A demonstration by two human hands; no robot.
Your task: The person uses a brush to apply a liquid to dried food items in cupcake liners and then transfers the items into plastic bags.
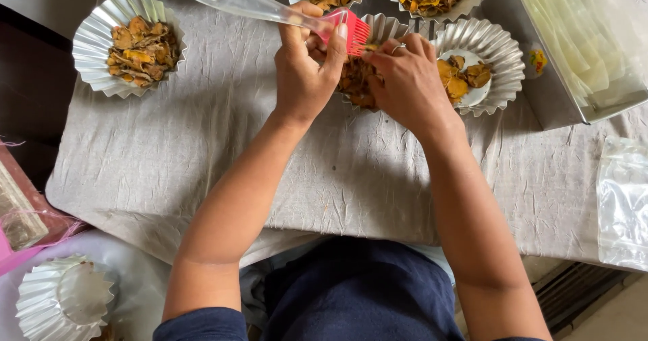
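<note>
1. Far left on the cloth-covered bench (202, 159), a fluted foil cup (94, 40) full of dried orange slices stands apart.
2. The left hand (307, 71) has its fingers closed around a red-bristled brush (354, 32), bristles over the middle cup.
3. The right hand (408, 77) pinches slices in that middle cup (386, 27), fingers narrow.
4. Judged: brushing is under way; continuing needs steady slices.
5. Far right, a part-filled cup (503, 61).

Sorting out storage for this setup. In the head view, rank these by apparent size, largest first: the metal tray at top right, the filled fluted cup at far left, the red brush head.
1. Metal tray, though cut off by the frame.
2. Fluted cup at far left.
3. Red brush head, in the left hand.
</note>
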